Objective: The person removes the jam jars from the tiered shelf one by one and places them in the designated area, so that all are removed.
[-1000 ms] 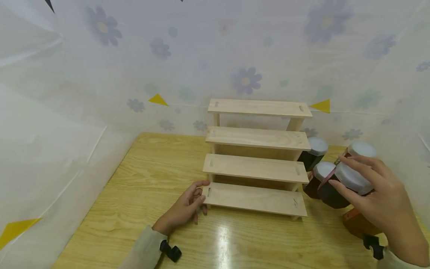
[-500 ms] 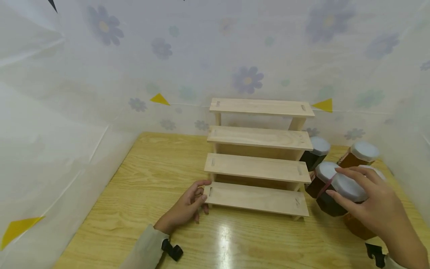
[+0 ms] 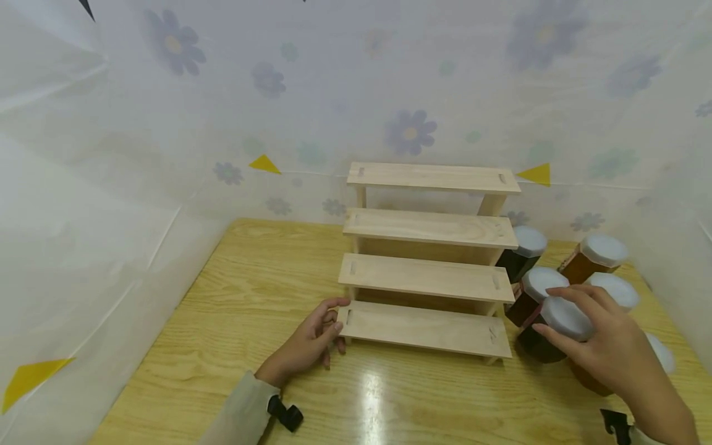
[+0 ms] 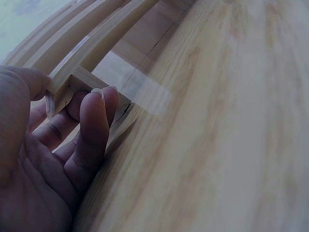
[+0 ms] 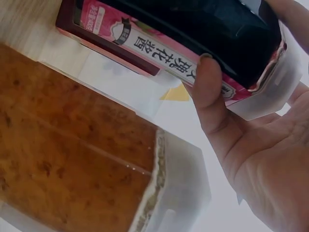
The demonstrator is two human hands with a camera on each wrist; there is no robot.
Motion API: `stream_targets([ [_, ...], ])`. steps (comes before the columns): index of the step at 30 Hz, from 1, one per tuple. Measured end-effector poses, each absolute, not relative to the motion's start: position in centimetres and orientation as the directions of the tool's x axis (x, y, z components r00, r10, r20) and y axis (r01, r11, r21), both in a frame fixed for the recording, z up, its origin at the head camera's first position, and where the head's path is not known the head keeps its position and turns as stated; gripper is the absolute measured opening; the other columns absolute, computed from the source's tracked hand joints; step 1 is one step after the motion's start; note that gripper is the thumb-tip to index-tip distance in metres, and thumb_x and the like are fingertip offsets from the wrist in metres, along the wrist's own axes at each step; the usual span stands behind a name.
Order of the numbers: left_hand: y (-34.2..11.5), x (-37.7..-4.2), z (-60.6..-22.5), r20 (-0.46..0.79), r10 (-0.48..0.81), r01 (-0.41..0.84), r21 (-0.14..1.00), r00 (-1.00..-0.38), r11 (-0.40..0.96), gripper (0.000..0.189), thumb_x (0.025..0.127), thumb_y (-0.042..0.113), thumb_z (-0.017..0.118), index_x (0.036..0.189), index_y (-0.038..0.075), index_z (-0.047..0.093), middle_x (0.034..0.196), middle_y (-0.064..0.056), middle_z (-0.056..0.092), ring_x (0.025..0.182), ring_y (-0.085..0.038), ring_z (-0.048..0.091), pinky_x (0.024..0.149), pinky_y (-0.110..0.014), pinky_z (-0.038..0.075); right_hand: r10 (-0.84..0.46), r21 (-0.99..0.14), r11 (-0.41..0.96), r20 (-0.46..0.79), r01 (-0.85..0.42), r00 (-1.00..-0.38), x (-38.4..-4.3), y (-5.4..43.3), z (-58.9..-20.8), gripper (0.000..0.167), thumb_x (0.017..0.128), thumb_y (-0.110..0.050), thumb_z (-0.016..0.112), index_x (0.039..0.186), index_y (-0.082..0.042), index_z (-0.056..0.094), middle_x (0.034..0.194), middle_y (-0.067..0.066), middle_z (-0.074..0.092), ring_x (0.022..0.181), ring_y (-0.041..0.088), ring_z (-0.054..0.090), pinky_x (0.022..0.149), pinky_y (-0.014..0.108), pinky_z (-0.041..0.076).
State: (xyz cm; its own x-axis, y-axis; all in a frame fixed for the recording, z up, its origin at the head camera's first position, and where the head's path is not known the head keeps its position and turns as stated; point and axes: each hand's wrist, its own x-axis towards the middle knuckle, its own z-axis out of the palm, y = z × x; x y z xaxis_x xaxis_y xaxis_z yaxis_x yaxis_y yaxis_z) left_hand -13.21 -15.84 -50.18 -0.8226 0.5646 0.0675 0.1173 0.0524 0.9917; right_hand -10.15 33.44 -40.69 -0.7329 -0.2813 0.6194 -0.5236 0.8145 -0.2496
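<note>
A light wooden shelf with stepped tiers (image 3: 425,275) stands on the table. At the left end of its lowest tier, my left hand (image 3: 305,339) pinches the board, and in the left wrist view the fingers (image 4: 94,121) curl beneath it by the leg. To the right of the shelf, my right hand (image 3: 614,346) holds a dark jar (image 3: 542,343) with a white lid between thumb and fingers. Its pink label (image 5: 164,55) shows in the right wrist view. Whether the jar's base touches the table cannot be told.
Several white-lidded jars crowd round the held one: a dark jar (image 3: 520,256) by the shelf, a reddish jar (image 3: 525,303), and an amber jar (image 3: 581,266) behind. Another amber jar (image 5: 72,150) is close below the right hand. A flowered sheet (image 3: 334,93) hangs behind the table (image 3: 250,272).
My right hand has brought the dark jar down and nearer to me, uncovering the lids of jars behind it. The left hand keeps its hold on the shelf.
</note>
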Motion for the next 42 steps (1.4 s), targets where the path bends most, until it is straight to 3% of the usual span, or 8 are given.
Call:
stream_targets([
  [4, -15.83, -13.21, -50.21, 0.064, 0.566, 0.115, 0.992, -0.822, 0.055, 0.045, 0.114, 0.016, 0.044, 0.157, 0.015, 0.032, 0.096, -0.027, 0.051, 0.081, -0.040, 0.067, 0.041, -0.039, 0.056, -0.288, -0.242, 0.817, 0.614, -0.523, -0.734, -10.13, 33.32, -40.95, 0.070, 0.084, -0.070, 0.073, 0.116, -0.008, 0.071, 0.104, 0.007, 0.061, 0.083, 0.003, 0.049, 0.051, 0.014, 0.039],
  [8, -15.80, -13.29, -50.23, 0.073, 0.570, 0.126, 0.991, -0.818, 0.053, 0.045, 0.113, 0.015, 0.044, 0.157, 0.015, 0.032, 0.096, -0.027, 0.051, 0.081, -0.039, 0.067, 0.041, -0.039, 0.056, -0.288, -0.229, 0.830, 0.604, -0.508, -0.743, -10.02, 33.26, -41.07, 0.066, 0.080, -0.065, 0.081, 0.115, -0.010, 0.071, 0.104, 0.005, 0.061, 0.083, 0.008, 0.052, 0.053, 0.015, 0.041],
  [15, -15.82, -13.25, -50.30, 0.077, 0.572, 0.132, 0.990, -0.816, 0.055, 0.045, 0.114, 0.016, 0.043, 0.157, 0.015, 0.032, 0.095, -0.026, 0.051, 0.080, -0.039, 0.067, 0.041, -0.040, 0.056, -0.282, -0.221, 0.846, 0.587, -0.485, -0.759, -9.89, 33.27, -41.21, 0.061, 0.070, -0.045, 0.095, 0.114, -0.011, 0.070, 0.103, 0.004, 0.059, 0.073, 0.018, 0.056, 0.047, 0.015, 0.039],
  [25, -15.81, -13.18, -50.18, 0.076, 0.570, 0.121, 0.992, -0.818, 0.043, 0.045, 0.114, 0.015, 0.043, 0.157, 0.015, 0.031, 0.097, -0.027, 0.052, 0.080, -0.037, 0.067, 0.041, -0.037, 0.056, -0.298, -0.207, 0.838, 0.601, -0.505, -0.742, -10.09, 33.60, -41.18, 0.062, 0.076, -0.057, 0.088, 0.111, -0.010, 0.070, 0.101, 0.003, 0.060, 0.077, 0.020, 0.058, 0.053, 0.016, 0.044],
  [35, -15.84, -13.12, -50.15, 0.081, 0.573, 0.125, 0.991, -0.815, 0.038, 0.046, 0.114, 0.016, 0.042, 0.158, 0.015, 0.030, 0.097, -0.026, 0.052, 0.080, -0.037, 0.067, 0.041, -0.038, 0.056, -0.289, -0.210, 0.849, 0.582, -0.484, -0.760, -9.90, 33.54, -41.22, 0.060, 0.068, -0.041, 0.097, 0.112, -0.011, 0.070, 0.102, 0.004, 0.059, 0.073, 0.028, 0.061, 0.049, 0.017, 0.042],
  [42, -15.84, -13.11, -50.16, 0.080, 0.575, 0.125, 0.991, -0.814, 0.038, 0.045, 0.114, 0.015, 0.042, 0.158, 0.015, 0.031, 0.097, -0.027, 0.051, 0.081, -0.038, 0.067, 0.041, -0.038, 0.056, -0.284, -0.210, 0.857, 0.569, -0.470, -0.772, -9.63, 33.49, -41.18, 0.061, 0.064, -0.036, 0.099, 0.111, -0.012, 0.069, 0.101, 0.006, 0.058, 0.067, 0.024, 0.057, 0.044, 0.026, 0.043],
])
